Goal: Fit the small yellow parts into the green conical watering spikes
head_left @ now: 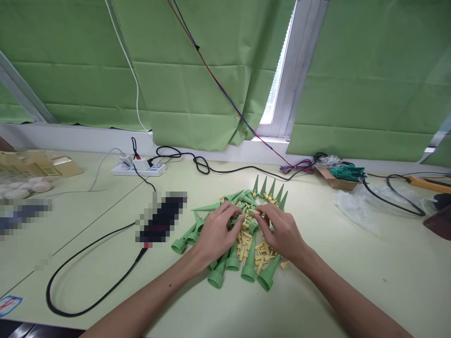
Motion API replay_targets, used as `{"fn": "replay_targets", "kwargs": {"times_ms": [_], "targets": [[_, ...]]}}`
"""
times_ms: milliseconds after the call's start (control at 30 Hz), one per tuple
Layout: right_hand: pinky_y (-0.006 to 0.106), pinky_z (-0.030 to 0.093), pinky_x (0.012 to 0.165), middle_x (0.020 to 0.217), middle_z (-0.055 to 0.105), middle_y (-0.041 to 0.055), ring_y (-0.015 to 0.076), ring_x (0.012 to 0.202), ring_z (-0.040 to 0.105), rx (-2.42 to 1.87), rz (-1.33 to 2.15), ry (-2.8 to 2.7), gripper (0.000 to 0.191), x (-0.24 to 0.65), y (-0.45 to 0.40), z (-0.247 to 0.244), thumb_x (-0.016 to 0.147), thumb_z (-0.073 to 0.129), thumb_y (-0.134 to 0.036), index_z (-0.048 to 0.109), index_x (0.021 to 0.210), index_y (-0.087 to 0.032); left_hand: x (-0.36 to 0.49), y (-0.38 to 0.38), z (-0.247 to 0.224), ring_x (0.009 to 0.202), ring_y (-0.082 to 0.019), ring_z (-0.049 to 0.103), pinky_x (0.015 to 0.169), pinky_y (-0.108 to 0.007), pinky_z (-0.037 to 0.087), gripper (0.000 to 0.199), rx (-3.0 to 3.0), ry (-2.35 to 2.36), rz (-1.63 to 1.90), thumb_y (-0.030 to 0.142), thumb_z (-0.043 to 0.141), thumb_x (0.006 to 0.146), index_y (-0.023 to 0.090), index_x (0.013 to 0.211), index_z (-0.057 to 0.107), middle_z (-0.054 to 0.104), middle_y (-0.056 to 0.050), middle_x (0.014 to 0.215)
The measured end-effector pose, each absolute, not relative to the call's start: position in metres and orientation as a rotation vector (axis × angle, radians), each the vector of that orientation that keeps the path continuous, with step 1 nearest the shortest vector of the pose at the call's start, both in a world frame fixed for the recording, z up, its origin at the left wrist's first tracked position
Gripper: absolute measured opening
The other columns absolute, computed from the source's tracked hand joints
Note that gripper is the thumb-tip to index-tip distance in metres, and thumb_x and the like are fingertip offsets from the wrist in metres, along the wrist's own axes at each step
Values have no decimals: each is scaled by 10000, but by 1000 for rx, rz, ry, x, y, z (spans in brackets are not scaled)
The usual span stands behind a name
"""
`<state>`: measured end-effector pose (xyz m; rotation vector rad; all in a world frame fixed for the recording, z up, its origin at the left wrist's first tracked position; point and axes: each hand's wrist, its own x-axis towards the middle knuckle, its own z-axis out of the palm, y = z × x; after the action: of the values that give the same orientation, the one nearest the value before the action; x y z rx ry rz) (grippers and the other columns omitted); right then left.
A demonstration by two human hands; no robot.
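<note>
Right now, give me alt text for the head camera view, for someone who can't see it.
A person's left hand and right hand are close together over a cluster of green cones and small yellow pieces on a pale table. Behind them lies a white power strip, with green curtains beyond.

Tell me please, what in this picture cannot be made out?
Head view:
Green cones: some partly hidden behind the left hand.
Yellow pieces: too small, too heaped to count.
Dark object left of the cones: blurred by pixelation.
Blue-edged label: cut off by left edge.
</note>
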<state>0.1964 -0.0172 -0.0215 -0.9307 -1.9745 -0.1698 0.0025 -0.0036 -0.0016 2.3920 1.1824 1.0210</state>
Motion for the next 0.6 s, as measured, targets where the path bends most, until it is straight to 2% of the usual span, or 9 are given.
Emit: {"fn": "replay_targets", "kwargs": {"times_ms": [300, 600], "targets": [[248, 437, 549, 870, 631, 53, 128, 631, 558, -953, -184, -1949, 111, 196, -17, -24, 942, 515, -141, 549, 1040, -182, 1, -2, -12, 568, -139, 523, 539, -291, 413, 269, 2716, 1302, 673, 367, 459, 946, 193, 1122, 564, 567, -72, 1045], [241, 444, 553, 887, 631, 56, 128, 647, 573, -963, -169, -1949, 112, 196, -16, -23, 943, 514, -146, 556, 1041, -179, 0, -1, -12, 605, -172, 577, 514, -287, 419, 248, 2719, 1320, 521, 339, 473, 931, 196, 1120, 545, 580, -79, 1019]]}}
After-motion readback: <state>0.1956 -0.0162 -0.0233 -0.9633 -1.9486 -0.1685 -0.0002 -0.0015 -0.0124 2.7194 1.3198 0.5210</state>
